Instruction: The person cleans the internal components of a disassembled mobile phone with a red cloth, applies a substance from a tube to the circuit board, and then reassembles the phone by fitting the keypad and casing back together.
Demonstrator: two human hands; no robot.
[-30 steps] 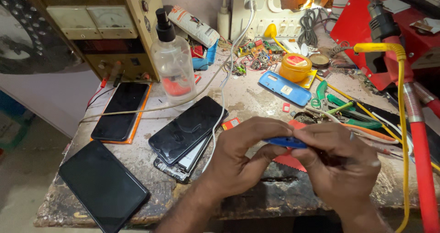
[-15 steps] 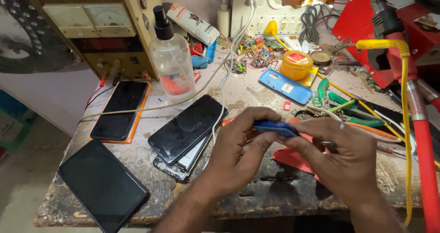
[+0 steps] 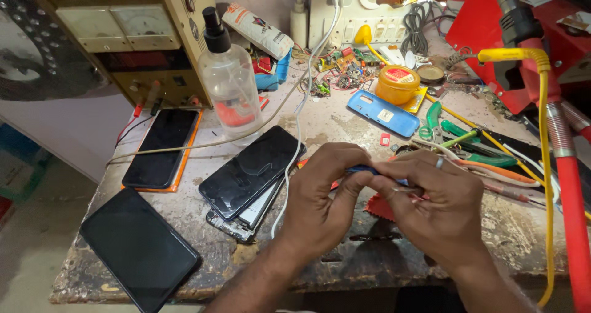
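- The left hand point(image 3: 323, 196) and right hand point(image 3: 440, 205) are pinching a slim blue plastic tool point(image 3: 375, 172), its ends hidden by fingers.
- A red cloth point(image 3: 378, 207) is peeking out beneath, near the scarred worktop's point(image 3: 345, 270) front edge.

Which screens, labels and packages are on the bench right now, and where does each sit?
Dark phone: near left corner, black slab.
Orange-edged phone: below the meter box, screen dark.
Stacked phones: left of the left hand.
White pouch: behind the clear bottle.
Yellow tub: red-labelled lid, rear centre.
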